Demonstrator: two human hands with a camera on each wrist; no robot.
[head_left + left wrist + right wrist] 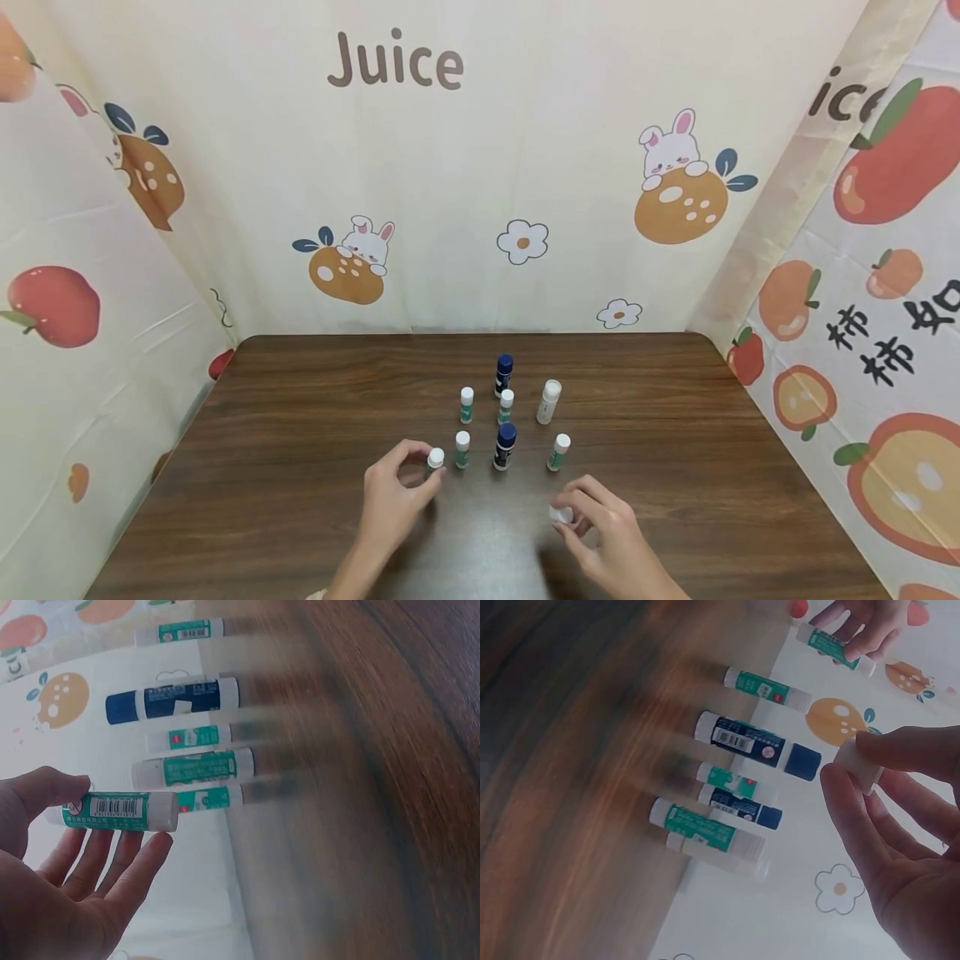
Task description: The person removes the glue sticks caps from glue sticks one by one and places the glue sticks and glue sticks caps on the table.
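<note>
The left hand [393, 492] pinches a green-labelled glue stick [120, 811] by its sides, roughly upright, apparently to leave its white top uncovered. The right hand [603, 525] pinches a small white piece [561, 514] (possibly a cap; I can't tell), likely because it offers little to grip. Other glue sticks [505, 447] stand upright on the tabletop [315, 400] between and beyond the hands, seemingly for easy reach.
</note>
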